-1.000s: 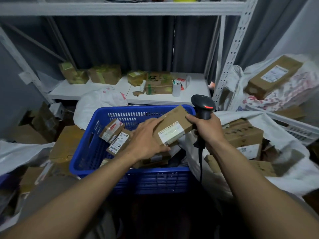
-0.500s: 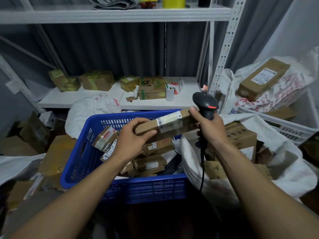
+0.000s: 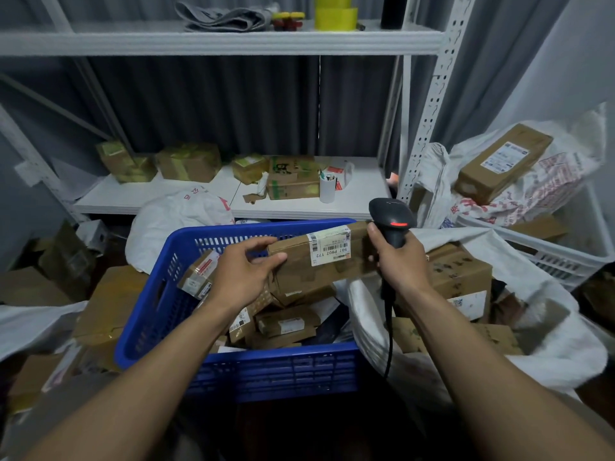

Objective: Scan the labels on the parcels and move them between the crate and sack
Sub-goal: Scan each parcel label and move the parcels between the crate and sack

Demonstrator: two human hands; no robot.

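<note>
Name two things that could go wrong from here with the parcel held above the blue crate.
The left hand pinches only one end of the parcel, so it might tip and fall into the blue crate. The right hand grips the scanner, whose cable hangs beside the white sack and could snag.

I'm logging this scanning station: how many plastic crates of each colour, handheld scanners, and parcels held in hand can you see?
Blue crate: 1
White crate: 1
Handheld scanner: 1
Held parcel: 1
Total: 4
</note>
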